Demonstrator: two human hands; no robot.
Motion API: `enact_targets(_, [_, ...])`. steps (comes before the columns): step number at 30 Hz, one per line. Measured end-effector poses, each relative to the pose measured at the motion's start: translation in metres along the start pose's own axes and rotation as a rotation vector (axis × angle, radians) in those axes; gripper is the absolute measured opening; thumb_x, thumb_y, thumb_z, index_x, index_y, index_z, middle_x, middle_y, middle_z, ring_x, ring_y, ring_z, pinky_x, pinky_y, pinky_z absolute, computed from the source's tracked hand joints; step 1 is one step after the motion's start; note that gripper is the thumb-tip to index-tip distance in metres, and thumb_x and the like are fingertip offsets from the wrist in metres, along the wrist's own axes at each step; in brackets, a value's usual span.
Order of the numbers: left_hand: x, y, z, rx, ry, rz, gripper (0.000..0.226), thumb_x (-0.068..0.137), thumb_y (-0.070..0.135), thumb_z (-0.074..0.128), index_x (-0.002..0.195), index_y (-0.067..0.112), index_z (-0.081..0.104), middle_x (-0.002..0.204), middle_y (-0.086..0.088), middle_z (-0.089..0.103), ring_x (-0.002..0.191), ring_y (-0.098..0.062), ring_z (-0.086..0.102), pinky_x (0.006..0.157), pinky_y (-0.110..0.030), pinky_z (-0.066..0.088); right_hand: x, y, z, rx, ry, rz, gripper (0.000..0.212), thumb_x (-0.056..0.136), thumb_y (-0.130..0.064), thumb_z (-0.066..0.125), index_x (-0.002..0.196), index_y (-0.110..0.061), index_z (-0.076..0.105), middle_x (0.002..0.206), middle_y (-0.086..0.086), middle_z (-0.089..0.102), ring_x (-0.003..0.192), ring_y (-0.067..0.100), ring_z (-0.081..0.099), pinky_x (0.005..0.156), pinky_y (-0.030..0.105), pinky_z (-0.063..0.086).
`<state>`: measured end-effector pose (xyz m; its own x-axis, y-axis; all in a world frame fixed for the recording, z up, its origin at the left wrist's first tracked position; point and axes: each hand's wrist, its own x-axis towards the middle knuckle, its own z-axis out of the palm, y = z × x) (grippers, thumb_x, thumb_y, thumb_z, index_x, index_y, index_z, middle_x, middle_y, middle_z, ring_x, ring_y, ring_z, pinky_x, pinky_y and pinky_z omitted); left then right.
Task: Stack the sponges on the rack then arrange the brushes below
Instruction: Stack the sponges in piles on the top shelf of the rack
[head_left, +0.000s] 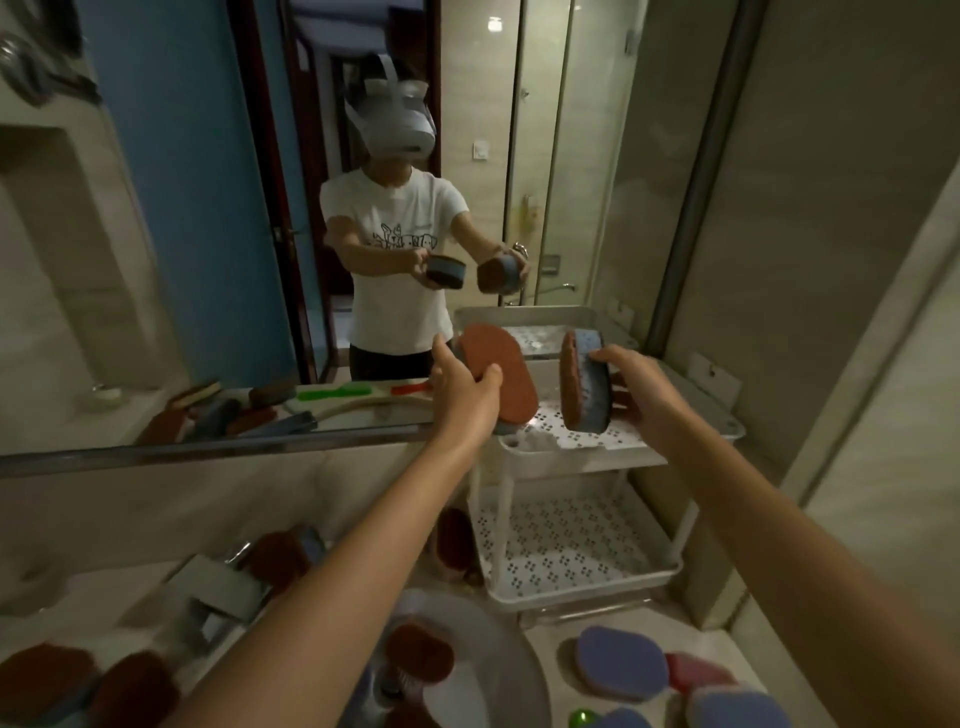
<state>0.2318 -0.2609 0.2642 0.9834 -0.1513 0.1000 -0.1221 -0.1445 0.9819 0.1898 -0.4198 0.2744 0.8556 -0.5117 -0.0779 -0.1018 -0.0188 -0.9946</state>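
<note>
1. Two sponges in hand, head view. One white two-tier rack (722, 427) stands right of the mirror (208, 208).
2. Writing: one line-drawing print on the white shirt (395, 291) reflected in the mirror; any lettering is too small to read.
3. My left hand (462, 387) is clamped on the brown-faced sponge (501, 371), thumb across the scouring face, the other fingers mostly hidden behind. The sponge is tilted over the left end of the upper tray (587, 441).
4. My right hand (641, 387) grips the blue-backed sponge (587, 389), thumb over its top edge, fingers curled behind the foam. The sponge stands on edge above the upper tray; I cannot tell whether it touches.
5. Lower tray (566, 540): perforated.
6. Loose sponges: a blue sponge (621, 662) and a pink sponge (696, 670) on the counter at near right, one brown sponge (418, 652) in the basin (498, 675).
7. Brushes: a green brush (335, 391) and a red brush (410, 388), seen only as reflections along the mirror's lower edge.
</note>
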Motion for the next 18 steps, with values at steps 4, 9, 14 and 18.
enact_targets(4, [0.027, 0.006, 0.042, 0.088, -0.071, -0.007, 0.069, 0.098, 0.02, 0.042, 0.15, 0.024, -0.003, 0.156, -0.012, 0.016, 0.137, -0.029, 0.033, 0.101, -0.034, 0.037, 0.036, 0.007, -0.023, 0.028, 0.016, 0.102, 0.014, 0.091, -0.025, 0.051, 0.095, -0.012, 0.055, 0.084, 0.008, 0.057, 0.075, 0.021, 0.056, 0.073, 0.035, 0.048])
enact_targets(9, [0.048, -0.006, 0.082, 0.215, -0.099, -0.082, 0.067, 0.1, 0.014, 0.034, 0.149, 0.031, -0.008, 0.156, -0.013, 0.014, 0.1, -0.018, 0.055, 0.085, -0.036, 0.044, 0.07, 0.023, -0.041, 0.045, 0.002, 0.219, 0.016, 0.091, -0.026, 0.051, 0.08, -0.015, 0.054, 0.082, 0.009, 0.056, 0.073, 0.022, 0.055, 0.069, 0.034, 0.048])
enact_targets(14, [0.062, -0.033, 0.09, 0.453, -0.146, -0.08, 0.064, 0.098, 0.005, 0.029, 0.149, 0.033, 0.001, 0.159, -0.008, -0.008, 0.147, -0.028, 0.004, 0.116, -0.042, 0.023, 0.098, 0.04, -0.045, 0.068, -0.051, 0.278, 0.019, 0.092, -0.029, 0.051, 0.086, -0.013, 0.057, 0.086, 0.01, 0.058, 0.077, 0.022, 0.057, 0.073, 0.034, 0.049])
enact_targets(18, [0.064, -0.038, 0.087, 0.629, -0.213, 0.102, 0.06, 0.098, 0.007, 0.031, 0.148, 0.033, 0.014, 0.16, -0.004, 0.001, 0.147, -0.026, 0.003, 0.118, -0.044, 0.02, 0.116, 0.052, -0.042, -0.017, -0.024, 0.272, 0.02, 0.094, -0.03, 0.048, 0.088, -0.013, 0.058, 0.101, 0.016, 0.063, 0.086, 0.024, 0.059, 0.085, 0.038, 0.05])
